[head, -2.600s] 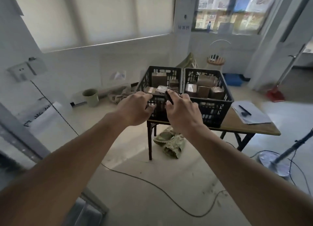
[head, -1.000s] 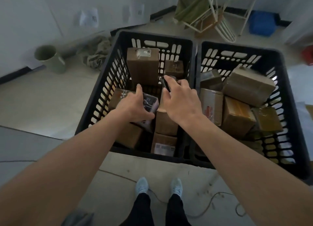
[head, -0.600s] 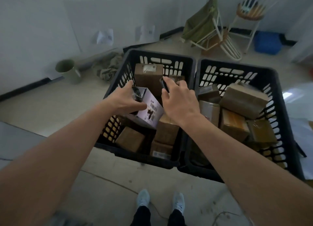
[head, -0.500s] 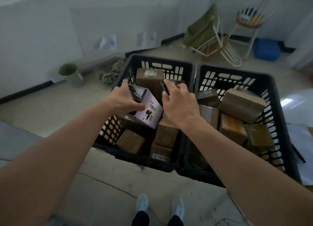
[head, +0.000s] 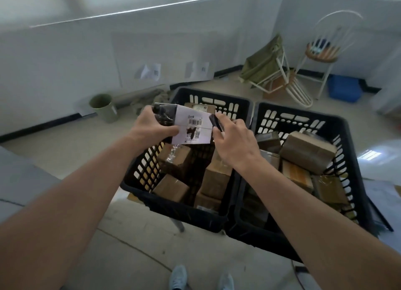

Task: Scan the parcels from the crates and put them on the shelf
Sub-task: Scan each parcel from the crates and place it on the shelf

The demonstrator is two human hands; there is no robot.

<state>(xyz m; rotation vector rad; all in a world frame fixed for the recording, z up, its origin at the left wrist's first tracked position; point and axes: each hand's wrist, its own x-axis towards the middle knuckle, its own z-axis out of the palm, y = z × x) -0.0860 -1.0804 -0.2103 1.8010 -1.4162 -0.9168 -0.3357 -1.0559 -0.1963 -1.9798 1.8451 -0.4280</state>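
Observation:
Two black plastic crates stand side by side, the left crate (head: 138, 185) and the right crate (head: 355, 172), each holding several brown cardboard parcels (head: 308, 152). My left hand (head: 152, 125) grips a small white box (head: 192, 127) with a barcode label, lifted above the left crate with the label facing me. My right hand (head: 233, 142) holds a small black scanner (head: 217, 123) whose tip sits just right of the box's label. No shelf is in view.
A green bucket (head: 104, 107) stands by the wall at left. Behind the crates lie a tipped white chair with green cloth (head: 267, 70), an upright stool-like chair (head: 323, 51) and a blue bin (head: 345, 91). My feet (head: 180, 277) are on bare floor in front of the crates.
My left hand took the white box out of the left crate, raised it and turned its barcode toward me. My right hand with the scanner rose beside it.

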